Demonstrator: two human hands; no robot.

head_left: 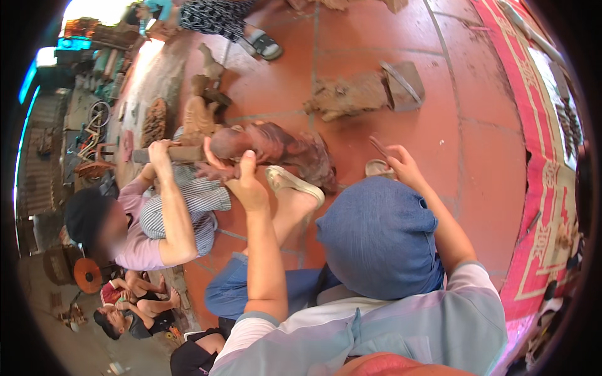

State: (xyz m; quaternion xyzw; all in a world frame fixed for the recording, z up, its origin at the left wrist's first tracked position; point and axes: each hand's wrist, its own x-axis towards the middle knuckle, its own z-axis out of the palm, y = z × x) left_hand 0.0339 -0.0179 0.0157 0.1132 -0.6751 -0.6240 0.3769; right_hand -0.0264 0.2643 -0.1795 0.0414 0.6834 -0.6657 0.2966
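Just off centre toward 11 o'clock: carved figure point(285, 147), reddish-brown wood, tilted onto its side, head toward 9, base toward 3. Whether its underside touches the floor cannot be told.

Left hand point(248, 188) at the figure's head end, partly closed, fingers curled against the head, thumb raised beside it. Right hand point(406, 168), toward 3 o'clock, well apart from the figure: fingers pinched on a thin brown tool point(379, 148), its free end toward 11. Blue cap point(379, 238) at 4 o'clock, between the forearms.

At 9 o'clock, co-worker point(150, 219), crouched: dark cap, pink top, striped trousers. Grips a wooden bar point(188, 155), its 3 o'clock end close to the figure's head; contact unclear.

At 10: second carving point(199, 116), paler, upright. At 1: rough wood chunk point(348, 95) on red floor tiles point(395, 31), squared block point(406, 88) against its 3 o'clock end. Slipper point(298, 185) on a foot just below the figure. Near 12: sandal point(266, 45) on another person's foot. Patterned red mat point(542, 207) along 3 o'clock. Two people point(144, 307) seated at 8.
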